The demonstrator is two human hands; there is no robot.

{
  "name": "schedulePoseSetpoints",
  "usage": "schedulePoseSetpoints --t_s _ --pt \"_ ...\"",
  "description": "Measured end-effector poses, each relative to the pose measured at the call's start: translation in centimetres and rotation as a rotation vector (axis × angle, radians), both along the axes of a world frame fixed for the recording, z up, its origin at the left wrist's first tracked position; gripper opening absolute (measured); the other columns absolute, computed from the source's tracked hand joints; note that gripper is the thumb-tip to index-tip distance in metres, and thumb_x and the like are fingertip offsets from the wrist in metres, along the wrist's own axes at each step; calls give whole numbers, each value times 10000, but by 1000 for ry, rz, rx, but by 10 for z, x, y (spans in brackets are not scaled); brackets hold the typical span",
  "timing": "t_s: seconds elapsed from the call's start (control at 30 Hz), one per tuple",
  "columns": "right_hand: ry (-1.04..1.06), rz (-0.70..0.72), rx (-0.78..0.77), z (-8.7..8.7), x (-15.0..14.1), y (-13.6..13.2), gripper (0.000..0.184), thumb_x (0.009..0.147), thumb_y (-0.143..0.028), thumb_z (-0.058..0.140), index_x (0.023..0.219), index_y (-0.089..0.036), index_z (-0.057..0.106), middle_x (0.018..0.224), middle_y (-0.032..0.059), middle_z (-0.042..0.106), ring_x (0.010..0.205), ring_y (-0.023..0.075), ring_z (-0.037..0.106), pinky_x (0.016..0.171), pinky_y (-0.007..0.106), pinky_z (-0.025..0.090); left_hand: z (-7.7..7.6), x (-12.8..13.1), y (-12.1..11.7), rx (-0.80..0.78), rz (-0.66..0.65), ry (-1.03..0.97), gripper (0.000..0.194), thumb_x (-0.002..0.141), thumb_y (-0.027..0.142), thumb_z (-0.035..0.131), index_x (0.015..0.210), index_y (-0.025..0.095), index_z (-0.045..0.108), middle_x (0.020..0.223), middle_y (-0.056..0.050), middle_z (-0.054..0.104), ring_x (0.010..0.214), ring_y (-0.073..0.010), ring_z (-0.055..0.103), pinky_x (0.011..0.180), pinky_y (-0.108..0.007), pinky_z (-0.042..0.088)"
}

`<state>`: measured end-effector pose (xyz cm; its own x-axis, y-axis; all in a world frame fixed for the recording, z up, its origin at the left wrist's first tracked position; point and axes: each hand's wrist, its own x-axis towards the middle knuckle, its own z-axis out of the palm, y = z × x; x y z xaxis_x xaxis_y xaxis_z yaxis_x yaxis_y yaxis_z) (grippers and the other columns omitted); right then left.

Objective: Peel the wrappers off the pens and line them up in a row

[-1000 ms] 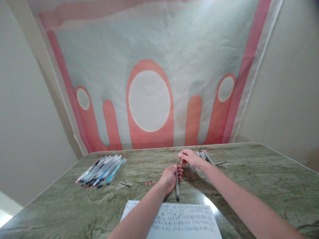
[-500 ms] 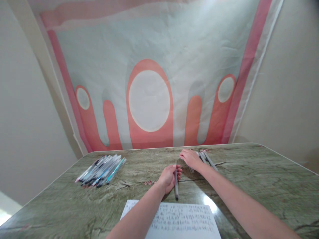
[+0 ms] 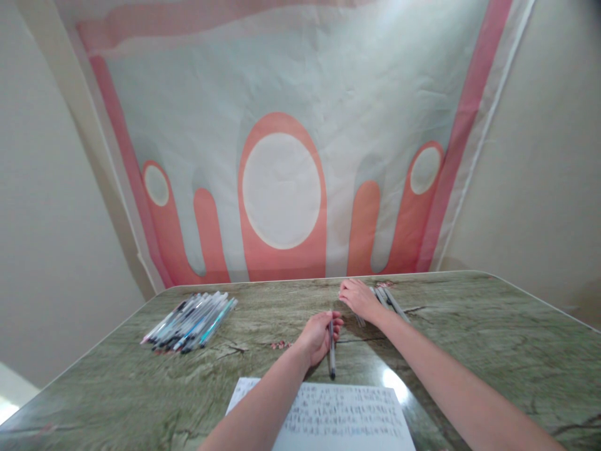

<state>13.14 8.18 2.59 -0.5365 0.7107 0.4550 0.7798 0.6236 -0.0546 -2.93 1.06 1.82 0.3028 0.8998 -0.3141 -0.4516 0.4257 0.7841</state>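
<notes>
Looking down in the head view, I have my left hand closed around a grey pen, its long axis running toward me and its dark end nearest the written sheet, just short of the edge. My right hand is apart from the left, farther out and to its right, fingers curled downward; whether they grip anything I cannot tell. Under that palm, slim pen ends poke out, and just to its right lies a small group of pens, slanting away from me and leftward. My right hand is much the nearer to that group. Well off to my left, a larger pile of pens lies on the wood-patterned table, some with blue barrels. Rows of handwriting cover the sheet, too blurred for me to read; I can make out no brand or label on any pen.
</notes>
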Motion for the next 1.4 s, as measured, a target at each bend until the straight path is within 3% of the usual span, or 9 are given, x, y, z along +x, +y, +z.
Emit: schedulePoseSetpoints --t_s 0.67,0.8,0.93,1.07,1.13,1.33,1.4 --pt "112 10 -51 1 1 -4 184 808 -224 471 760 -165 638 861 60 550 848 159 475 756 272 344 0 -1 1 -26 0 -89 134 795 191 445 849 96 522 663 -44 547 506 -60 483 458 -166 361" --pt "295 26 -289 12 -10 -11 254 834 -299 411 826 -154 620 862 62 582 822 158 510 725 261 361 2 -6 6 19 163 -245 178 786 232 487 920 124 537 751 -47 571 643 -87 551 563 -187 426" --pt "322 94 -520 18 -25 -24 370 843 -371 348 714 -138 605 596 19 590 513 110 525 504 210 367 3 -18 17 91 365 -275 213 788 270 495 981 192 538 822 -26 582 711 -80 567 623 -186 449" --pt "322 134 -825 11 -34 -43 373 828 -383 355 645 -142 574 461 -15 529 373 86 464 393 187 310 -1 -26 24 132 454 -305 191 807 264 466 977 210 536 831 -22 588 730 -72 571 696 -202 468" --pt "354 121 -890 5 -34 -53 329 813 -364 382 651 -145 566 480 -14 532 388 84 458 397 186 307 -3 -27 25 150 478 -327 181 811 249 460 968 198 535 845 -33 593 767 -79 576 737 -215 471" --pt "451 89 -667 -9 -28 -72 191 760 -298 473 685 -154 575 591 1 569 528 103 476 486 197 329 1 -23 20 181 428 -316 193 807 226 467 989 188 520 921 -54 603 854 -111 580 783 -260 470" --pt "510 80 -678 -11 -27 -72 208 777 -310 447 698 -156 563 592 1 561 513 103 477 478 200 334 2 -19 16 195 352 -265 206 796 216 484 996 181 516 977 -71 597 875 -130 580 784 -286 468"
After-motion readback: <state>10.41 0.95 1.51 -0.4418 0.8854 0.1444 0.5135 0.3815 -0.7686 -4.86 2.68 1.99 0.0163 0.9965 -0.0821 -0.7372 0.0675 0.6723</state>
